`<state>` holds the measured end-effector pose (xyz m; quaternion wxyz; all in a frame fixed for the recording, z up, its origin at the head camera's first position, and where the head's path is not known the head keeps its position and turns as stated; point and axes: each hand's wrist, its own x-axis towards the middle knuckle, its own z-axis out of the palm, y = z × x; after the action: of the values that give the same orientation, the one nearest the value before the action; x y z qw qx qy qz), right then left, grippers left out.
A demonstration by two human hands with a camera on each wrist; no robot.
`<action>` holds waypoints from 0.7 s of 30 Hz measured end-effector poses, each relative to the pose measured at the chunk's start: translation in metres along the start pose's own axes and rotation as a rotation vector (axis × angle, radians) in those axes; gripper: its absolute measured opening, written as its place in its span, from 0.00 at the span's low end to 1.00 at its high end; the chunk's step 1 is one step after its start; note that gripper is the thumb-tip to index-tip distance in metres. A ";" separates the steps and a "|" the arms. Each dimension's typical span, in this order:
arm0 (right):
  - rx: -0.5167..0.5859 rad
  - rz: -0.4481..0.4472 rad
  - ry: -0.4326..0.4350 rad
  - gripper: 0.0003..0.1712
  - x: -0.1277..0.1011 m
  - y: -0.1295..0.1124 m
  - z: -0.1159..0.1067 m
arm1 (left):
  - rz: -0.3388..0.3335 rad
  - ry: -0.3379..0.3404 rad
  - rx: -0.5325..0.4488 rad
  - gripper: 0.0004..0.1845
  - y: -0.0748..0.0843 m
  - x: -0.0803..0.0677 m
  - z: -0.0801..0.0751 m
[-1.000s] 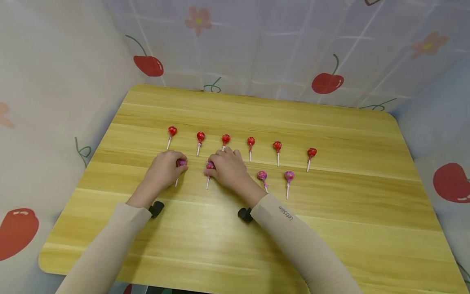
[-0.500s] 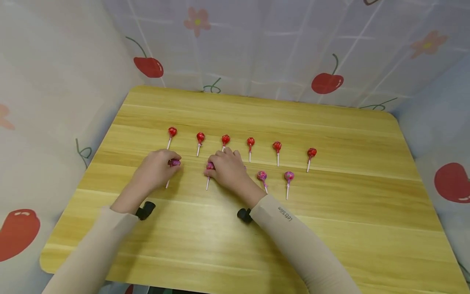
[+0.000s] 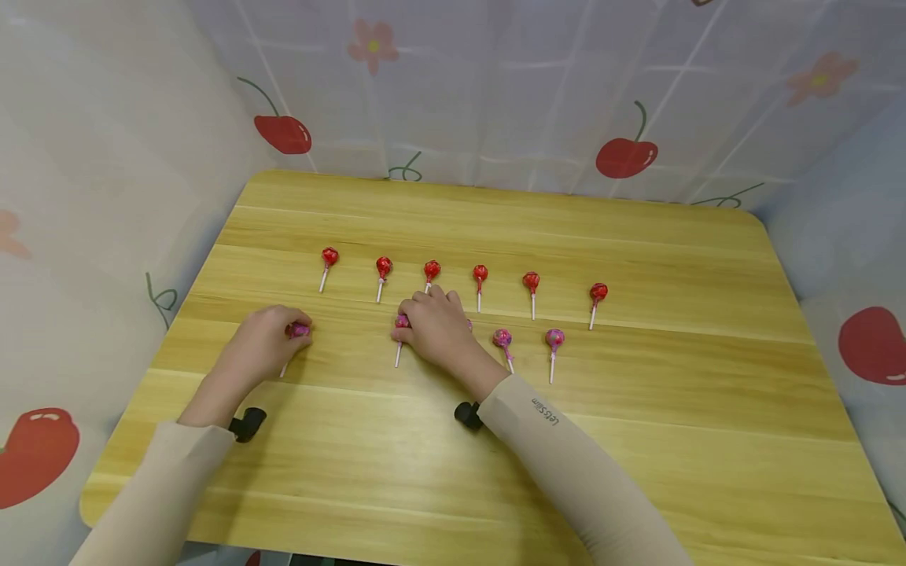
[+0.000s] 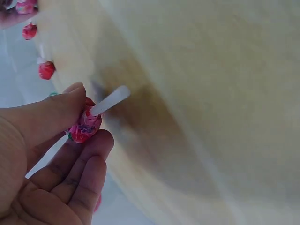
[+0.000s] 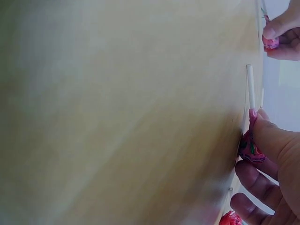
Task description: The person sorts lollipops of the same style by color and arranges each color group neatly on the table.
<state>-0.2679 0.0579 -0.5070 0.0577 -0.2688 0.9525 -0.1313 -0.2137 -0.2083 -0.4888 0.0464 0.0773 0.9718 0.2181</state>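
Note:
My left hand (image 3: 263,343) is at the left of the table, pinching a pink-purple wrapped lollipop (image 4: 85,126) by its candy head between thumb and fingers. Its white stick points toward the table's front in the head view. Farther right, my right hand (image 3: 440,328) pinches a second pink-purple lollipop (image 5: 252,149) at its wrapped head, close to the table surface. Just right of that hand lie two more pink-purple lollipops, one (image 3: 502,339) beside the other (image 3: 555,338). Another pink head (image 3: 469,324) peeks out from behind the right hand, mostly hidden.
Several red lollipops form a row behind the hands, from the leftmost one (image 3: 329,257) to the rightmost one (image 3: 598,292), sticks toward the front. The wooden table (image 3: 672,456) has rounded corners and meets a cherry-print curtain (image 3: 495,94) at the back.
The left hand has carried its lollipop leftward, and by now slightly toward the front, away from the right hand. The right hand stays in place on its lollipop.

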 end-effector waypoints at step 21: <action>-0.003 0.004 0.000 0.19 0.000 -0.001 0.000 | -0.071 -0.050 -0.044 0.09 -0.006 0.006 0.001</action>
<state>-0.2678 0.0568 -0.5071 0.0573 -0.2669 0.9532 -0.1296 -0.2204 -0.2122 -0.4927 0.0803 0.0473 0.9673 0.2358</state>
